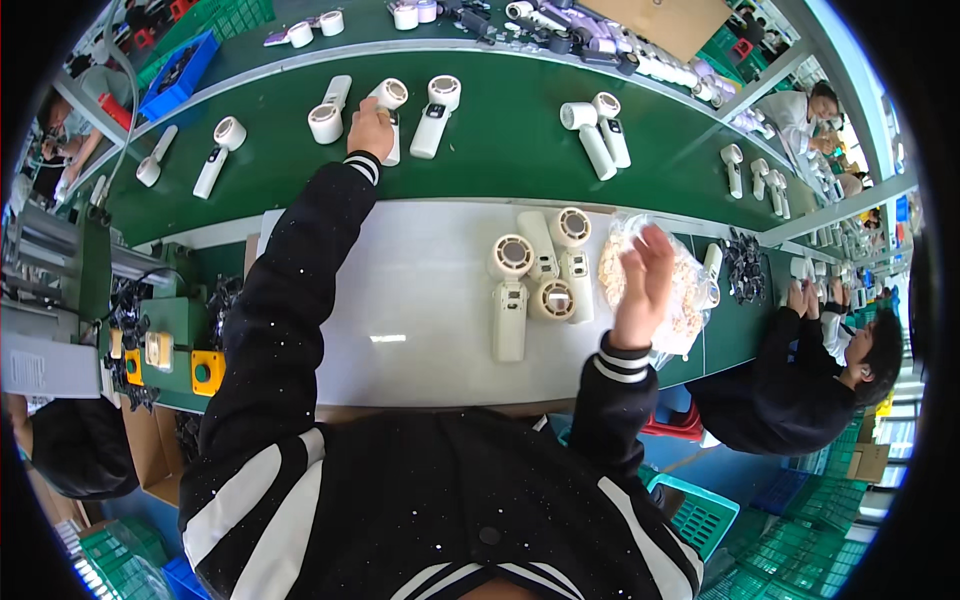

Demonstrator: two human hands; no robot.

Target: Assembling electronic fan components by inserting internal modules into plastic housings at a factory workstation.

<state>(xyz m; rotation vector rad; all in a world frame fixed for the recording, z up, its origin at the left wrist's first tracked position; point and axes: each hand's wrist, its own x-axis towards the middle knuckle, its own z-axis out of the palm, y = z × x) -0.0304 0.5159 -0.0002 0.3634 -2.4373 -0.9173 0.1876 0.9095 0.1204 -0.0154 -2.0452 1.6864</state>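
The left hand (370, 128) grips 1 white handheld fan (390, 118) far out on the green belt (500, 150); the right hand (645, 275), fingers spread, presses the clear bag (690, 300) on the tabletop (420, 300). Overreaching could topple neighbouring fans.

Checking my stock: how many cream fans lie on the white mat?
3 cream fans: one left, one upper right, one inverted between them; the bag may hide more.

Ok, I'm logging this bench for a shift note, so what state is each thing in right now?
Left hand: stretched out, grip on a white handheld fan lying on the green belt.
Right hand: open, fingers in a clear plastic bag of small beige parts.
Cream fan bodies: lying flat on the white mat.
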